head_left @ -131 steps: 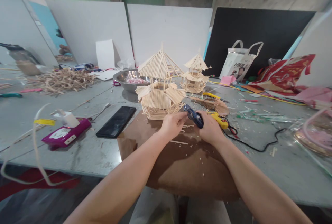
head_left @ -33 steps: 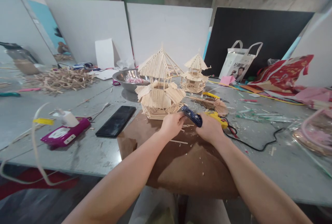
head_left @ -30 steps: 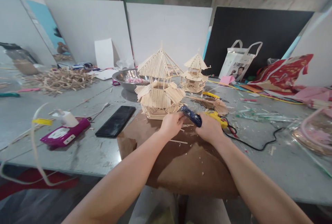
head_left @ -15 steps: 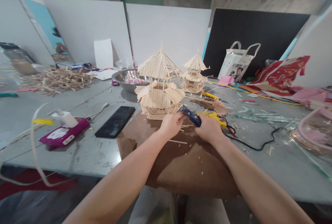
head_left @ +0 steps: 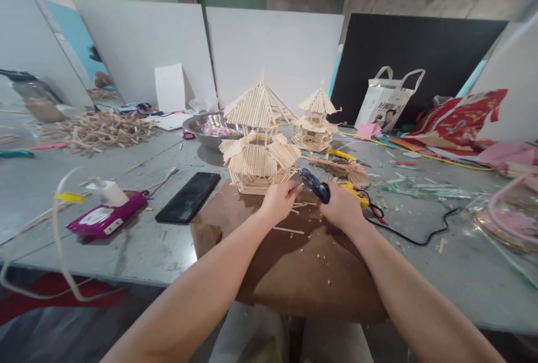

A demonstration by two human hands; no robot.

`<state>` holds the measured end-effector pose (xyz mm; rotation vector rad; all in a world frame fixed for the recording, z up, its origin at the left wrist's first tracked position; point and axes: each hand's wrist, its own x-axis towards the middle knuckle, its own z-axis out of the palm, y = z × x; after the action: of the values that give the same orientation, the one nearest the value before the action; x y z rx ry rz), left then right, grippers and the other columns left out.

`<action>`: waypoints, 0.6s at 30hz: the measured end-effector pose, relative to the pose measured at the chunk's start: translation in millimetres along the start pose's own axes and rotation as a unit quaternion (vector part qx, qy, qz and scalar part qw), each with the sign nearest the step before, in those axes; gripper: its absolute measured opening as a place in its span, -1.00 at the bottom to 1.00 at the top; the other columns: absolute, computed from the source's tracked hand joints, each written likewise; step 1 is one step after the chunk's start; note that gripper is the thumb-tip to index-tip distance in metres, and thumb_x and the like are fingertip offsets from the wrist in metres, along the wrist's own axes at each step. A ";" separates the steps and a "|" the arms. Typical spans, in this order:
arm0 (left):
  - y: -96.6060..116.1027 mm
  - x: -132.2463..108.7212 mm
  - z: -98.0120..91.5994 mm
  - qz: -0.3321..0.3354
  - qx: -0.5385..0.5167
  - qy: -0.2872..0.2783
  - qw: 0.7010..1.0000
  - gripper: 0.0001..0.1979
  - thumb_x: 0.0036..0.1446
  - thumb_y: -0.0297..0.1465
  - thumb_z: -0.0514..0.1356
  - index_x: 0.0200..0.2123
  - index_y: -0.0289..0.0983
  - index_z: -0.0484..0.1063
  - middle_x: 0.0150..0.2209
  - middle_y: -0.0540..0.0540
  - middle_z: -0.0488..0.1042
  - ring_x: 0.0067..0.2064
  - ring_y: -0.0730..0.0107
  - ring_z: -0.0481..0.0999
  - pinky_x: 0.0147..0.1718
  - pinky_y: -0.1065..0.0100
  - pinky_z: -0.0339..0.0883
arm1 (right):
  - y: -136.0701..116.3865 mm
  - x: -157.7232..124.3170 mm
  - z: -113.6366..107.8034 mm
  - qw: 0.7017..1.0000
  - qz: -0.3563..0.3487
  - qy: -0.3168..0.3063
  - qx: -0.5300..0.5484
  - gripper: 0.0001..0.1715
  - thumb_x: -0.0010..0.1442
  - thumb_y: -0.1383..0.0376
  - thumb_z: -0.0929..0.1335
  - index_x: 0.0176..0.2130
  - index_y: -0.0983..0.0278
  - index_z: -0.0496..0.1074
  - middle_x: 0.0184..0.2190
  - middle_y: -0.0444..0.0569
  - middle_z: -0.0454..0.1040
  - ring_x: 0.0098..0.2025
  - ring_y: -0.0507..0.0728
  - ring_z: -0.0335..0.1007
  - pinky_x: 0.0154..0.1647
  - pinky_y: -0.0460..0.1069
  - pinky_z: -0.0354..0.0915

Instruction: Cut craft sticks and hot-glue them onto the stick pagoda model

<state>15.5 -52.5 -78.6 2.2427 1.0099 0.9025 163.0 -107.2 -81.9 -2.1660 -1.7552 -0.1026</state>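
Head view, looking down past two bare forearms (head_left: 197, 280), both cut off by the bottom edge. Got a dark blue tool (head_left: 315, 185) gripped in the right hand (head_left: 342, 206), partly buried in the palm, so kinda hard to make out whole. Can see its front end just beside the left hand (head_left: 278, 205). Bunched fingertips on that one, but honestly can't tell whether pinching something or not, too small. Looking at a two-roofed stick pavilion (head_left: 263, 158), upright at the far end of a brown sheet (head_left: 302, 268), just beyond the left hand. Can't make out any contact there. Also spotting loose sticks (head_left: 290, 231) on the sheet near both hands. Yellow tool (head_left: 357, 195) mostly hidden behind the right hand, black cord (head_left: 420, 244) beside it on the counter (head_left: 445, 290). Metal bowl (head_left: 202, 134) half blocked by the pavilion, and a bottle (head_left: 40, 102) clipped at the left edge.
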 end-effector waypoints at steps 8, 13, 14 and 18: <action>-4.0 -1.2 4.4 -0.002 -0.102 -0.023 0.994 -0.77 0.01 -0.35 -0.05 -0.54 -0.32 0.32 -0.65 0.06 0.30 -0.65 0.60 0.23 -0.60 0.51 0.12 | -3.6 -3.3 -3.3 0.998 -0.039 -0.014 0.057 -0.57 -0.11 0.24 0.24 -0.17 0.24 0.21 -0.26 -0.02 0.38 -0.21 0.16 0.28 -0.29 -0.03 0.12; -2.5 -2.1 3.4 0.005 -0.090 -0.034 0.995 -0.76 0.02 -0.35 -0.05 -0.55 -0.32 0.31 -0.69 0.06 0.25 -0.65 0.58 0.23 -0.61 0.51 0.10 | -4.6 -4.7 -5.0 0.997 -0.038 -0.017 0.063 -0.61 -0.10 0.27 0.24 -0.18 0.23 0.23 -0.27 -0.03 0.39 -0.21 0.15 0.28 -0.29 -0.04 0.11; -2.2 -2.2 3.2 0.006 -0.087 -0.034 0.996 -0.76 0.02 -0.35 -0.06 -0.55 -0.32 0.31 -0.69 0.07 0.25 -0.65 0.58 0.23 -0.61 0.51 0.10 | -4.4 -4.7 -4.9 0.997 -0.037 -0.017 0.064 -0.61 -0.10 0.27 0.24 -0.18 0.24 0.23 -0.27 -0.03 0.39 -0.21 0.15 0.28 -0.29 -0.04 0.11; -2.3 -2.3 2.7 0.019 -0.057 -0.024 0.998 -0.75 0.02 -0.35 -0.06 -0.56 -0.32 0.32 -0.71 0.06 0.24 -0.62 0.56 0.24 -0.60 0.51 0.10 | -3.6 -4.4 -4.0 0.997 -0.041 -0.013 0.065 -0.61 -0.11 0.27 0.24 -0.19 0.23 0.23 -0.28 -0.03 0.39 -0.22 0.15 0.28 -0.29 -0.04 0.11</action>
<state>15.4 -53.4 -82.7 2.1839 0.8754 0.8945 159.2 -112.0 -78.7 -2.0132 -1.8120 0.0190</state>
